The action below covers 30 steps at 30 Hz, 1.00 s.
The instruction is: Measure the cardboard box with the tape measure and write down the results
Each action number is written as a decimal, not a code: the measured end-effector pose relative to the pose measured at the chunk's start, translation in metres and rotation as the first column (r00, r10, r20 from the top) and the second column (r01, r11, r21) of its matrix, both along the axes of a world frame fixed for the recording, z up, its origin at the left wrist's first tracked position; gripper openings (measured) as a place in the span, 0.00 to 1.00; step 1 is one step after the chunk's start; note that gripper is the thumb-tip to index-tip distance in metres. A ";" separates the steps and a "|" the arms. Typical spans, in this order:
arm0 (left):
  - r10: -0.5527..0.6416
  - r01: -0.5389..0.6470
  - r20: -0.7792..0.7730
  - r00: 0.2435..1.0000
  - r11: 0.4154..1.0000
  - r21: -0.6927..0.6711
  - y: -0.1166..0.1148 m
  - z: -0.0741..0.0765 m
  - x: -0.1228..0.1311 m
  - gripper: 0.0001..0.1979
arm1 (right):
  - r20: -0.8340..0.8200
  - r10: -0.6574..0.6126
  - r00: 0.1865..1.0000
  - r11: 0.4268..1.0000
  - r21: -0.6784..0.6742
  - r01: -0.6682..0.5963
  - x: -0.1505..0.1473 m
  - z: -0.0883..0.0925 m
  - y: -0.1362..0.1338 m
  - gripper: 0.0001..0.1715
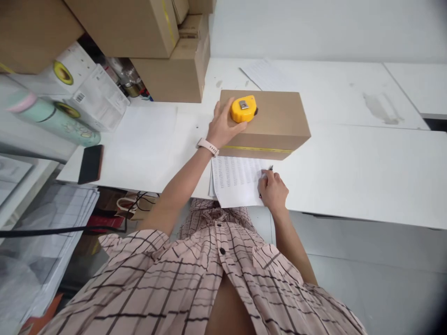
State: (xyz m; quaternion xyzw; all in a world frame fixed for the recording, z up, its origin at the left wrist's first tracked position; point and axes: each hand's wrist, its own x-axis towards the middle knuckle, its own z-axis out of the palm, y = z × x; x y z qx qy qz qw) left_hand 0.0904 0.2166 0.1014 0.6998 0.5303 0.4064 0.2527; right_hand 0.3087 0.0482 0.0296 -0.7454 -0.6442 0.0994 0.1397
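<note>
Well left of the left hand's grip, a mint-green bottle is standing beside an avocado-printed carton, and a smartphone is lying on the white table. The left hand is curling thumb and fingers around a yellow tape measure, which is resting on a cardboard box just beneath that grip. Nearer the body, a printed sheet is lying before the box. Upon its right edge, the right hand is pinching a pen, one dark end jutting past the fingers.
</note>
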 end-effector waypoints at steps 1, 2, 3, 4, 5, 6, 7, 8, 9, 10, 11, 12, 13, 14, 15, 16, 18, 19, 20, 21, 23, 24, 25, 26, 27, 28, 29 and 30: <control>-0.017 0.017 0.008 1.000 1.000 -0.005 -0.001 -0.002 0.016 0.44 | 0.001 -0.001 1.000 1.000 0.014 0.001 0.009 -0.002 0.000 0.23; -0.031 0.032 0.014 0.999 0.999 -0.011 -0.002 -0.003 0.031 0.44 | 0.003 -0.001 1.000 1.000 0.029 0.001 0.017 -0.004 -0.001 0.23; -0.042 0.042 0.016 0.999 0.999 -0.018 -0.002 -0.004 0.045 0.44 | 0.003 0.001 1.000 0.999 0.045 -0.001 0.026 -0.006 -0.001 0.23; -0.049 0.049 0.015 0.999 0.999 -0.024 -0.002 -0.005 0.058 0.45 | 0.000 0.004 1.000 0.998 0.059 -0.004 0.034 -0.007 -0.001 0.23; -0.052 0.052 0.011 0.999 0.998 -0.030 -0.001 -0.005 0.069 0.45 | -0.011 0.010 1.000 0.997 0.073 -0.009 0.041 -0.009 -0.001 0.24; -0.053 0.053 0.007 0.999 0.998 -0.036 0.000 -0.004 0.078 0.46 | -0.033 0.018 0.999 0.996 0.087 -0.015 0.048 -0.010 -0.002 0.24; -0.052 0.052 0.006 0.999 0.998 -0.043 0.003 -0.004 0.084 0.46 | -0.074 0.025 0.997 0.994 0.106 -0.017 0.054 -0.011 -0.004 0.23; -0.052 0.053 0.011 0.999 0.997 -0.049 0.005 -0.003 0.088 0.47 | -0.143 0.029 0.989 0.992 0.129 -0.010 0.060 -0.011 -0.007 0.22; -0.055 0.056 0.024 0.998 0.997 -0.048 0.007 -0.003 0.089 0.48 | -0.245 0.026 0.969 0.988 0.153 0.012 0.065 -0.012 -0.011 0.21; -0.058 0.060 0.043 0.997 0.998 -0.034 0.008 -0.003 0.087 0.49 | -0.378 0.016 0.926 0.983 0.175 0.055 0.069 -0.012 -0.015 0.20; -0.062 0.063 0.066 0.996 0.998 -0.005 0.006 -0.003 0.082 0.51 | -0.526 0.001 0.851 0.975 0.191 0.116 0.074 -0.012 -0.021 0.20; -0.062 0.059 0.088 0.994 0.998 0.038 0.000 -0.005 0.076 0.51 | -0.666 -0.009 0.746 0.963 0.195 0.186 0.078 -0.013 -0.026 0.19; -0.055 0.046 0.105 0.993 0.996 0.082 -0.011 -0.007 0.067 0.51 | -0.780 -0.010 0.626 0.947 0.193 0.256 0.083 -0.014 -0.031 0.19; -0.038 0.024 0.112 0.993 0.992 0.121 -0.027 -0.011 0.058 0.50 | -0.860 0.003 0.510 0.929 0.191 0.316 0.088 -0.015 -0.036 0.19; -0.010 -0.006 0.113 0.993 0.990 0.140 -0.047 -0.016 0.048 0.47 | -0.909 0.029 0.415 0.911 0.195 0.364 0.092 -0.017 -0.040 0.18; 0.025 -0.038 0.104 0.994 0.992 0.124 -0.071 -0.023 0.039 0.42 | -0.935 0.060 0.349 0.894 0.206 0.398 0.097 -0.020 -0.044 0.18; 0.073 -0.077 0.063 0.995 0.996 0.056 -0.124 -0.040 0.023 0.33 | -0.947 0.119 0.299 0.869 0.245 0.429 0.104 -0.026 -0.047 0.20; 0.048 -0.048 0.017 0.999 0.999 0.019 -0.150 -0.050 0.017 0.31 | -0.942 0.143 0.303 0.862 0.269 0.430 0.107 -0.029 -0.047 0.22; -0.012 0.011 -0.055 0.998 1.000 -0.008 -0.174 -0.059 0.012 0.30 | -0.935 0.161 0.315 0.860 0.289 0.421 0.108 -0.031 -0.047 0.23; -0.101 0.098 -0.139 0.985 0.995 -0.026 -0.194 -0.068 0.008 0.30 | -0.928 0.173 0.329 0.860 0.305 0.409 0.109 -0.033 -0.046 0.24; -0.231 0.231 -0.263 0.937 0.972 -0.030 -0.220 -0.084 0.003 0.27 | -0.921 0.178 0.347 0.866 0.314 0.390 0.107 -0.035 -0.044 0.23; -0.255 0.261 -0.299 0.920 0.965 -0.020 -0.228 -0.090 0.001 0.25 | -0.918 0.177 0.354 0.867 0.316 0.386 0.106 -0.034 -0.044 0.21; -0.252 0.264 -0.318 0.914 0.965 -0.005 -0.232 -0.095 -0.001 0.22 | -0.912 0.181 0.367 0.865 0.325 0.382 0.104 -0.033 -0.044 0.20; -0.234 0.251 -0.324 0.917 0.968 0.013 -0.234 -0.099 -0.002 0.19 | -0.902 0.187 0.389 0.861 0.341 0.377 0.102 -0.031 -0.044 0.19; -0.214 0.235 -0.323 0.922 0.971 0.030 -0.234 -0.102 -0.003 0.17 | -0.888 0.190 0.419 0.859 0.357 0.367 0.099 -0.029 -0.045 0.18; -0.198 0.224 -0.321 0.926 0.974 0.045 -0.233 -0.104 -0.004 0.16 | -0.872 0.189 0.452 0.860 0.369 0.352 0.097 -0.027 -0.046 0.16; -0.186 0.216 -0.318 0.930 0.974 0.062 -0.233 -0.104 -0.004 0.16 | -0.857 0.182 0.481 0.866 0.372 0.334 0.095 -0.025 -0.048 0.15; -0.172 0.207 -0.317 0.933 0.975 0.078 -0.232 -0.104 -0.004 0.15 | -0.848 0.173 0.502 0.873 0.367 0.320 0.093 -0.023 -0.050 0.15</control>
